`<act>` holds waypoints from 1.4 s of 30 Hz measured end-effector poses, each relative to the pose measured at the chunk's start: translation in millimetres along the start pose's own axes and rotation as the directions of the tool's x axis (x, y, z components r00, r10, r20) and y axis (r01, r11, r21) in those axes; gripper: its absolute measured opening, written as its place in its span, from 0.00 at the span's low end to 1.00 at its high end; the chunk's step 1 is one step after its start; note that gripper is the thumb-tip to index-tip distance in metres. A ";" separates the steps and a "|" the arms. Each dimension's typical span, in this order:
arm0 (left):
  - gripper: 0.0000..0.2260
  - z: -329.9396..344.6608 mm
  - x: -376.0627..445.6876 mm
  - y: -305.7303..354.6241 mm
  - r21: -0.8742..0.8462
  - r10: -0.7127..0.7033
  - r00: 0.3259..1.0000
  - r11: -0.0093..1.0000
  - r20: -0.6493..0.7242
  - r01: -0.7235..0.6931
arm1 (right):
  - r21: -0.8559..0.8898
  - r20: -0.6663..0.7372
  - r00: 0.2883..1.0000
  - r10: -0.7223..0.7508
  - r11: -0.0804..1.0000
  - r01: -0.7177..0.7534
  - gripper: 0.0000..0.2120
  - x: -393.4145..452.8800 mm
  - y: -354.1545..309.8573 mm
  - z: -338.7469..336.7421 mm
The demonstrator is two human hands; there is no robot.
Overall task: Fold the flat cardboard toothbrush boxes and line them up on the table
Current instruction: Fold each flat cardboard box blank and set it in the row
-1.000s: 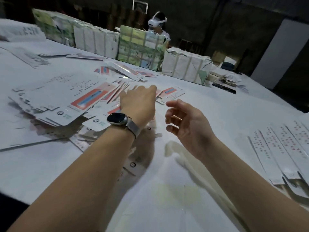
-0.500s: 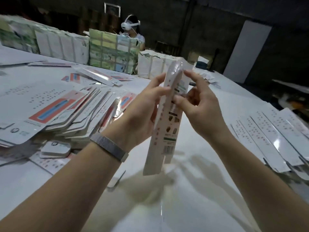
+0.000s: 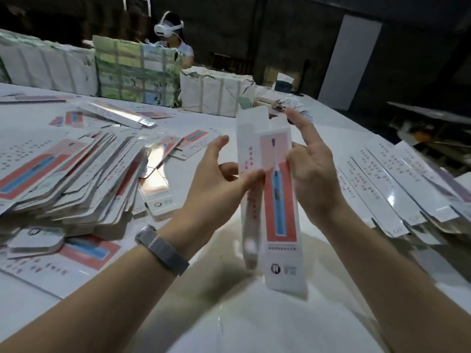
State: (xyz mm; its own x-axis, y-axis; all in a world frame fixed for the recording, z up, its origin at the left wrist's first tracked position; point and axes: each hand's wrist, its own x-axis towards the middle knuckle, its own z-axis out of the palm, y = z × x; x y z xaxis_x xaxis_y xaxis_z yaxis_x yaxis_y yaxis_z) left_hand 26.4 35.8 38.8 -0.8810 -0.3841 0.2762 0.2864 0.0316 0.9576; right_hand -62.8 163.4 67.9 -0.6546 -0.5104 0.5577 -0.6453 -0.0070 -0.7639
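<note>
A: Entry. One long white cardboard toothbrush box with a red-and-blue printed panel [image 3: 277, 200] is held in the air over the near middle of the white table [image 3: 254, 327], long axis close to upright, its top flaps open and its lower end toward the near edge. It looks half opened into a sleeve; not yet squared.

B: Hands?

A: The box sits between them. Left hand [image 3: 216, 184] is on its left side, thumb and curled fingers pinching the side panel about mid-length. Right hand [image 3: 313, 174] is on its right side, thumb against the printed face, forefinger stretched up beside the top flap, other fingers loosely bent. Both touch it; neither is clearly nearer.

B: So the next move turns on what?

A: My judgement: pressing the two long edges toward each other across the short axis to pop the sleeve square, then closing the flaps.

B: Counts?

A: One box in hand. Flat blanks: a sprawling heap of white-and-red cardboard blanks [image 3: 76, 179] along the left edge, too many and too overlapped to count. Row of folded white boxes [image 3: 397, 189] lined up by the right edge: about six visible, the row running out of view. Wrapped bundles [image 3: 135, 72] at the far edge, roughly three groups. A second person wearing a white headset [image 3: 169, 28] sits behind them.
</note>
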 end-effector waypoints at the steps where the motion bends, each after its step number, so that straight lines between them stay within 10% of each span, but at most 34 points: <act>1: 0.33 0.5 0.2 0.0 -0.025 0.029 1.000 0.999 0.007 -0.029 | 0.016 -0.012 1.000 0.017 1.000 -0.017 0.21 -0.5 1.3 -2.1; 4: 0.16 5.7 -3.5 2.1 -0.150 0.053 0.996 0.988 0.076 -0.041 | -0.022 0.015 0.997 0.080 0.997 -0.080 0.20 -2.3 5.7 -2.8; 16: 0.26 4.8 -10.5 4.0 -0.415 -0.160 0.941 0.866 0.300 0.279 | -0.302 -0.022 0.999 -0.032 0.953 0.024 0.22 -5.1 3.3 9.7; 25: 0.26 2.5 -10.5 8.6 -0.458 -0.263 0.914 0.801 0.309 0.385 | -0.216 0.100 0.991 0.085 0.974 -0.062 0.28 -11.9 4.2 19.9; 36: 0.25 14.8 -18.0 2.5 -0.273 -0.253 0.920 0.901 0.300 0.337 | -0.028 -0.158 0.968 0.194 0.979 -0.201 0.10 -8.9 0.0 15.4; 42: 0.30 20.5 -18.7 1.2 -0.285 -0.297 0.878 0.864 0.375 0.414 | 0.132 0.057 0.920 0.388 0.910 -0.392 0.13 1.2 -17.6 -6.6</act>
State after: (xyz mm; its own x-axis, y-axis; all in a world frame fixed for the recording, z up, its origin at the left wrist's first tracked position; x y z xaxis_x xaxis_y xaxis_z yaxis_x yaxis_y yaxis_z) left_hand 35.5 62.0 36.5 -0.9999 -0.0006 -0.0113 -0.0102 -0.3950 0.9186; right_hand -54.8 168.6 84.2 -0.8298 -0.5216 0.1985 -0.2790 0.0798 -0.9570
